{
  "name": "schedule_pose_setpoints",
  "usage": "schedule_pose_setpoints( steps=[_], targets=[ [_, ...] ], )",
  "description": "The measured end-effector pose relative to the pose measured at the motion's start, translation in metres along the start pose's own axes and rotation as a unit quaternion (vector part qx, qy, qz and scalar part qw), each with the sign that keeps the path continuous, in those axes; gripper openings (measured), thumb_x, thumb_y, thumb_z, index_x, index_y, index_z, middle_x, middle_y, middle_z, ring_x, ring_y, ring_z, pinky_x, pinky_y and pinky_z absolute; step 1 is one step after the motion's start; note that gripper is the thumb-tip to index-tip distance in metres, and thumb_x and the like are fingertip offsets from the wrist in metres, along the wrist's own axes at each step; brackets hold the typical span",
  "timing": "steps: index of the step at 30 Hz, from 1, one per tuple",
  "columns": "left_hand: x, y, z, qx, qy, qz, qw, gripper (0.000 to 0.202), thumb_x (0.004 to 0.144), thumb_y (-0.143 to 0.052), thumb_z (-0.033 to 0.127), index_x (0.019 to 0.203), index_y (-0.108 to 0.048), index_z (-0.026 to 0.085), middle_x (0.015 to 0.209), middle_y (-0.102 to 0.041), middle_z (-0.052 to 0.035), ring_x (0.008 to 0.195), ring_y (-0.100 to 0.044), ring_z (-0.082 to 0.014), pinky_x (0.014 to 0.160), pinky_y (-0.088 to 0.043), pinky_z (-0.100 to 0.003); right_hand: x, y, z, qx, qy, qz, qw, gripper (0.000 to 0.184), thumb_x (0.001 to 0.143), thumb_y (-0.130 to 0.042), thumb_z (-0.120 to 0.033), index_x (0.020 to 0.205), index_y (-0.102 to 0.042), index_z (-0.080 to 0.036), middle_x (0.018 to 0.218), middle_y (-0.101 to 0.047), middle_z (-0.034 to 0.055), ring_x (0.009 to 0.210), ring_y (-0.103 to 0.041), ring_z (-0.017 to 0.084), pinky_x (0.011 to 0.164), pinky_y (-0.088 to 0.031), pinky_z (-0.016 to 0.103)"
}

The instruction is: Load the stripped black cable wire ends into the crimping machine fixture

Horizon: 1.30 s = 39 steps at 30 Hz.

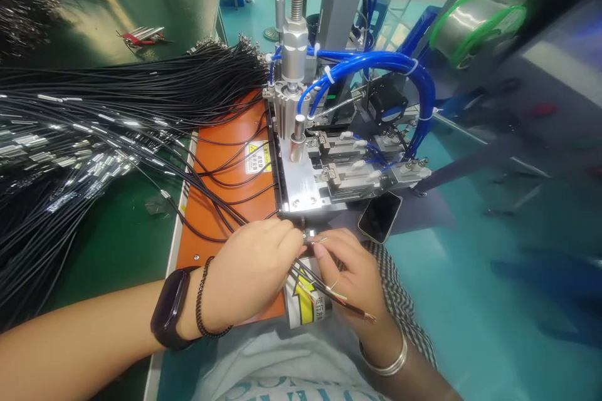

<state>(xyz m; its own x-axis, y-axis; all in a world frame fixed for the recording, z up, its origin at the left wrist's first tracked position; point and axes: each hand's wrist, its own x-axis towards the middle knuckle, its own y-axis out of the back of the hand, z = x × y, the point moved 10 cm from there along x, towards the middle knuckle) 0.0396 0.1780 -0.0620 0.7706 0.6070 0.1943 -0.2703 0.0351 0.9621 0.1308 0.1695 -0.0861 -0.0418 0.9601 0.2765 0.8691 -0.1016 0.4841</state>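
Note:
My left hand (261, 266) is closed round several black cables (313, 279), and their stripped ends stick out below its fingers with thin coloured wires showing. My right hand (350, 266) pinches the fine bare wires (320, 240) of one cable between thumb and forefinger. Both hands meet at the near end of a metal machine (301, 191), fingertips close together. The cable lengths run from my left hand back over an orange plate (226, 156). How the left fingertips grip is partly hidden behind the back of that hand.
A large bundle of black cables (141, 91) with metal ends lies on the green table (117, 232) at left. Blue air hoses (390, 62) arch over the machine. A phone (380, 216) rests right of it. A green-rimmed wire spool (477, 28) stands at upper right.

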Motion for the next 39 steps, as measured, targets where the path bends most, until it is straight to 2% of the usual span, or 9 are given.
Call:
schedule_pose_setpoints(
  steps=[2,5,8,12,16,19,22,28,39],
  targets=[
    [-0.001,0.0,0.004,0.021,-0.016,-0.004,1.0,0.014,0.085,-0.043,0.008,0.076,-0.048,0.017,0.072,-0.048,-0.0023,0.065,-0.041,-0.0184,0.058,-0.035,-0.032,0.002,0.001,-0.006,-0.032,0.031,-0.006,0.999,0.017,0.088,-0.049,-0.013,0.086,-0.064,-0.019,0.083,-0.066,0.003,0.081,-0.056,0.016,0.074,-0.045,0.031],
    [-0.002,0.0,0.011,0.054,-0.048,-0.009,0.997,0.015,0.087,-0.042,0.011,0.078,-0.052,0.017,0.073,-0.049,-0.0027,0.067,-0.043,-0.0193,0.06,-0.038,-0.034,0.006,-0.008,-0.016,-0.103,0.106,-0.066,0.987,0.017,0.087,-0.048,-0.014,0.079,-0.061,-0.019,0.079,-0.064,0.0045,0.077,-0.053,0.018,0.071,-0.044,0.033],
    [-0.001,-0.008,0.005,0.036,-0.027,-0.053,0.998,0.012,0.086,-0.044,0.011,0.082,-0.053,0.018,0.077,-0.052,-0.0027,0.07,-0.046,-0.0197,0.062,-0.041,-0.035,0.008,-0.011,-0.015,-0.123,0.14,-0.091,0.978,0.017,0.087,-0.048,-0.015,0.076,-0.06,-0.019,0.077,-0.064,0.0046,0.075,-0.052,0.018,0.07,-0.043,0.032],
    [-0.002,-0.019,-0.012,-0.027,0.051,-0.112,0.992,0.024,0.081,-0.046,0.003,0.098,-0.055,0.018,0.094,-0.054,-0.0044,0.082,-0.05,-0.0193,0.072,-0.045,-0.034,0.011,-0.003,0.01,-0.097,0.059,-0.048,0.992,0.017,0.09,-0.046,-0.019,0.079,-0.06,-0.019,0.078,-0.062,0.0041,0.077,-0.053,0.017,0.072,-0.043,0.032],
    [-0.001,-0.022,-0.015,-0.027,0.048,-0.106,0.993,0.038,0.082,-0.041,0.001,0.113,-0.054,0.019,0.095,-0.054,-0.005,0.086,-0.051,-0.0205,0.074,-0.046,-0.036,0.006,-0.007,0.044,-0.036,-0.072,-0.061,0.995,0.02,0.089,-0.05,-0.026,0.073,-0.059,-0.019,0.071,-0.059,0.0017,0.071,-0.053,0.016,0.065,-0.042,0.028],
    [0.0,-0.024,-0.013,-0.015,0.037,-0.104,0.994,0.037,0.085,-0.043,0.007,0.118,-0.053,0.022,0.089,-0.053,-0.0042,0.081,-0.05,-0.0202,0.069,-0.045,-0.035,-0.001,-0.015,0.066,0.055,-0.178,-0.092,0.978,0.018,0.087,-0.051,-0.029,0.074,-0.059,-0.019,0.071,-0.058,-0.0004,0.067,-0.054,0.014,0.061,-0.042,0.025],
    [-0.001,-0.025,-0.009,0.006,0.032,-0.109,0.993,0.039,0.086,-0.045,0.009,0.121,-0.052,0.024,0.088,-0.051,-0.0044,0.08,-0.048,-0.0205,0.068,-0.044,-0.035,-0.006,-0.021,0.075,0.129,-0.24,-0.106,0.956,0.017,0.085,-0.051,-0.028,0.073,-0.059,-0.019,0.072,-0.059,-0.0012,0.069,-0.055,0.014,0.062,-0.043,0.024],
    [-0.003,-0.023,-0.004,0.064,0.025,-0.12,0.99,0.044,0.083,-0.047,0.008,0.124,-0.051,0.022,0.084,-0.05,-0.0058,0.076,-0.048,-0.0209,0.065,-0.045,-0.036,-0.005,-0.023,0.077,0.146,-0.269,-0.086,0.948,0.012,0.077,-0.052,-0.022,0.067,-0.057,-0.018,0.065,-0.055,-0.0019,0.061,-0.049,0.013,0.053,-0.038,0.022],
    [0.001,-0.019,0.002,0.06,0.003,-0.095,0.994,0.042,0.08,-0.048,0.006,0.121,-0.054,0.016,0.084,-0.05,-0.0068,0.074,-0.048,-0.0215,0.065,-0.046,-0.038,-0.003,-0.017,0.078,0.158,-0.262,-0.081,0.948,0.008,0.074,-0.052,-0.019,0.068,-0.057,-0.018,0.064,-0.052,-0.003,0.061,-0.047,0.012,0.055,-0.037,0.022]
  ],
)
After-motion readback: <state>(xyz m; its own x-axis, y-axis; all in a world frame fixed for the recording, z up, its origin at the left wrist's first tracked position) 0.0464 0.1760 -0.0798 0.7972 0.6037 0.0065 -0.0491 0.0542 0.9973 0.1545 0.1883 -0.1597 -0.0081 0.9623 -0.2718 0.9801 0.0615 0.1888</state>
